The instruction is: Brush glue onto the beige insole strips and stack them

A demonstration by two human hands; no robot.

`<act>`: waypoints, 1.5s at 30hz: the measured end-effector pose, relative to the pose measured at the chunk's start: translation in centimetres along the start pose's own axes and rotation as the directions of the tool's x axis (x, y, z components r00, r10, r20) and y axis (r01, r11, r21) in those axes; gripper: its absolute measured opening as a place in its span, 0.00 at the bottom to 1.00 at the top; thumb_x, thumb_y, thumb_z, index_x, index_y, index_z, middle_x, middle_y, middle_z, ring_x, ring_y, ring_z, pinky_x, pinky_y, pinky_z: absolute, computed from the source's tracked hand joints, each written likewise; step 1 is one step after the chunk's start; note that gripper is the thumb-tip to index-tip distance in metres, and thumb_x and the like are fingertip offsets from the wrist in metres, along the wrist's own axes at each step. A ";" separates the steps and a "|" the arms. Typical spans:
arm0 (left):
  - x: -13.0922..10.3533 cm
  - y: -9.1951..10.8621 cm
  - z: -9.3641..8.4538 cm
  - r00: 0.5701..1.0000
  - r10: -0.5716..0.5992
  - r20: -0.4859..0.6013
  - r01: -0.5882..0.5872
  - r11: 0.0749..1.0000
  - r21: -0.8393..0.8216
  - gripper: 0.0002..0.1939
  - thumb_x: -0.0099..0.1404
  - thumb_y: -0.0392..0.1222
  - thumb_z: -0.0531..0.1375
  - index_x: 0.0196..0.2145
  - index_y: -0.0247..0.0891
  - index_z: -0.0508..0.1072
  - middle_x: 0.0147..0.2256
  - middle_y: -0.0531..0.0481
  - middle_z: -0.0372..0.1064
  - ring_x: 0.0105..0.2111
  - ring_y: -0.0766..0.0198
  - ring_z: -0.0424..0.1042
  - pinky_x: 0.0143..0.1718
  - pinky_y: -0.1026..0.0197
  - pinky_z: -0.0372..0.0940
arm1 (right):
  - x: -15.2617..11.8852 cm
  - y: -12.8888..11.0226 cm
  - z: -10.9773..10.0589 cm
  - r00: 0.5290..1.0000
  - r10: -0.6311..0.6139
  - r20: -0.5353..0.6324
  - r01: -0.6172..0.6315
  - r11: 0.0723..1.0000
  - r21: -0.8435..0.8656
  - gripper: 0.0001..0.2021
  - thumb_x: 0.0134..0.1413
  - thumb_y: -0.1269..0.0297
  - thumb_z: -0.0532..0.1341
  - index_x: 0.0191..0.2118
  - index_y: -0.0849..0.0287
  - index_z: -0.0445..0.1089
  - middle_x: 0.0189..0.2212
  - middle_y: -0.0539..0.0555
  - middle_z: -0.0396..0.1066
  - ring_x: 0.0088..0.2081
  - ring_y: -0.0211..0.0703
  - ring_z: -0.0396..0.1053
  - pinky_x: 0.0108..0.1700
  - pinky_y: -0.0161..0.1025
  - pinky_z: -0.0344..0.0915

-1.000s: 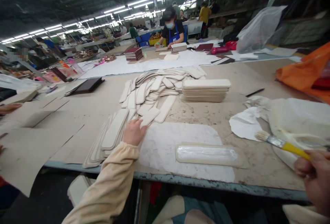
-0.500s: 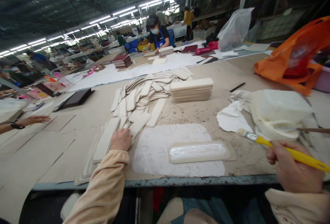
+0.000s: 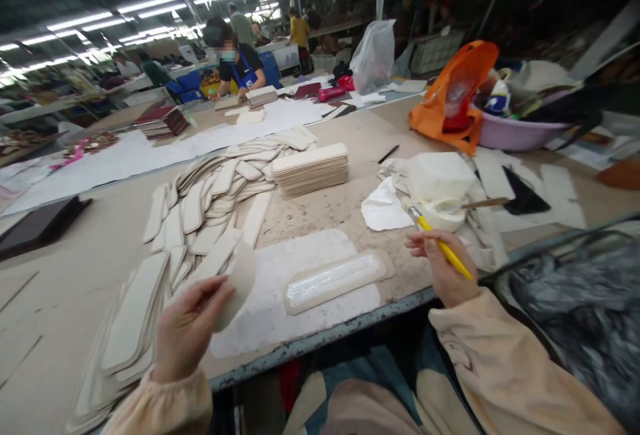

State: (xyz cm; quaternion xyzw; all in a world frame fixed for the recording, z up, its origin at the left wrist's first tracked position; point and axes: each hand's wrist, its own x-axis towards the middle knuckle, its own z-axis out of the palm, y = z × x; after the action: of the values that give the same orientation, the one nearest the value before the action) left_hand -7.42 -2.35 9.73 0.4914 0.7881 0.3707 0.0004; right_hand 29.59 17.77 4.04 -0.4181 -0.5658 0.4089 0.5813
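Note:
Between the thumb and fingers of my left hand point(image 3: 186, 328) is a cream strip point(image 3: 241, 287), lifted and tilted over the edge of a white sheet point(image 3: 320, 248). My right hand point(image 3: 447, 271) is closed around a yellow-handled brush point(image 3: 453, 255), its bristles up beside a whitish plastic container point(image 3: 440, 178). Flat on the sheet lies a beige strip point(image 3: 335, 280) coated with shiny white paste; another strip's end shows under it. Loose cream strips point(image 3: 215, 198) are heaped beyond my left hand, with overlapping ones point(image 3: 135, 311) to its left.
A neat stack of strips point(image 3: 311, 171) stands behind the sheet. Crumpled white paper point(image 3: 385, 207) lies by the container, with a stick point(image 3: 485, 202) across its top. Farther right are an orange bag point(image 3: 440, 111) and a lilac basin point(image 3: 520, 133). A masked co-worker point(image 3: 245, 65) works across the table.
My left hand has picked up a strip from the pile and raised it towards the sheet. My right hand still holds the brush, now nearer the container. The view has turned right.

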 end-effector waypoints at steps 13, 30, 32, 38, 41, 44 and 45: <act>-5.8 8.5 7.3 0.890 0.147 0.433 0.120 0.838 -0.532 0.05 0.59 0.39 0.64 0.35 0.39 0.78 0.30 0.49 0.75 0.30 0.64 0.73 0.31 0.64 0.68 | -2.7 -1.3 0.4 0.822 0.050 0.567 0.050 0.986 -0.158 0.15 0.50 0.59 0.66 0.36 0.52 0.57 0.42 0.55 0.76 0.47 0.50 0.73 0.52 0.50 0.64; -2.8 2.9 9.2 0.702 -0.464 0.541 0.679 0.664 -0.312 0.18 0.48 0.41 0.63 0.36 0.39 0.61 0.17 0.62 0.64 0.15 0.72 0.59 0.17 0.69 0.52 | -0.7 2.4 4.5 0.928 0.052 0.369 0.108 0.910 -0.401 0.14 0.52 0.55 0.64 0.40 0.53 0.61 0.42 0.53 0.75 0.43 0.49 0.73 0.46 0.45 0.66; -2.8 2.7 9.4 0.705 -0.463 0.538 0.669 0.686 -0.286 0.18 0.48 0.40 0.63 0.36 0.40 0.60 0.16 0.63 0.63 0.14 0.72 0.59 0.17 0.69 0.52 | -0.6 2.7 4.8 0.930 0.051 0.364 0.119 0.896 -0.429 0.14 0.52 0.55 0.64 0.41 0.53 0.62 0.42 0.53 0.75 0.43 0.49 0.73 0.46 0.44 0.66; -3.0 2.2 9.7 0.717 -0.450 0.533 0.626 0.751 -0.208 0.16 0.50 0.39 0.61 0.36 0.41 0.60 0.17 0.62 0.65 0.15 0.69 0.62 0.18 0.67 0.54 | -0.7 3.3 5.2 0.923 0.002 0.385 0.189 0.868 -0.459 0.14 0.52 0.56 0.64 0.41 0.54 0.62 0.41 0.53 0.75 0.41 0.49 0.73 0.44 0.44 0.66; -3.0 2.0 9.9 0.729 -0.448 0.518 0.600 0.782 -0.168 0.16 0.50 0.38 0.61 0.37 0.41 0.61 0.18 0.61 0.66 0.16 0.69 0.64 0.19 0.67 0.55 | -0.7 3.5 5.2 0.923 -0.021 0.383 0.223 0.841 -0.492 0.13 0.53 0.56 0.63 0.41 0.54 0.63 0.41 0.53 0.75 0.41 0.49 0.73 0.42 0.43 0.67; -3.0 1.9 10.0 0.739 -0.446 0.504 0.577 0.806 -0.133 0.16 0.50 0.38 0.61 0.37 0.41 0.62 0.19 0.60 0.68 0.17 0.68 0.66 0.21 0.66 0.55 | -0.7 3.6 5.2 0.918 -0.053 0.394 0.261 0.828 -0.497 0.13 0.53 0.57 0.63 0.41 0.54 0.62 0.42 0.54 0.75 0.40 0.50 0.74 0.41 0.43 0.67; -3.0 1.9 10.0 0.741 -0.445 0.503 0.571 0.812 -0.123 0.16 0.50 0.38 0.61 0.37 0.41 0.62 0.19 0.60 0.68 0.17 0.68 0.66 0.21 0.66 0.55 | -0.8 3.7 5.2 0.915 -0.061 0.400 0.272 0.824 -0.497 0.13 0.53 0.57 0.63 0.41 0.54 0.62 0.42 0.54 0.75 0.40 0.50 0.74 0.41 0.43 0.68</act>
State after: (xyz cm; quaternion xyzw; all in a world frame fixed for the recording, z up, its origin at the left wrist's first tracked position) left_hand -0.77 1.61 2.54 0.3229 0.8124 0.3349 0.3516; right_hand 24.32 18.33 0.34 -0.4295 -0.7912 0.2494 0.3568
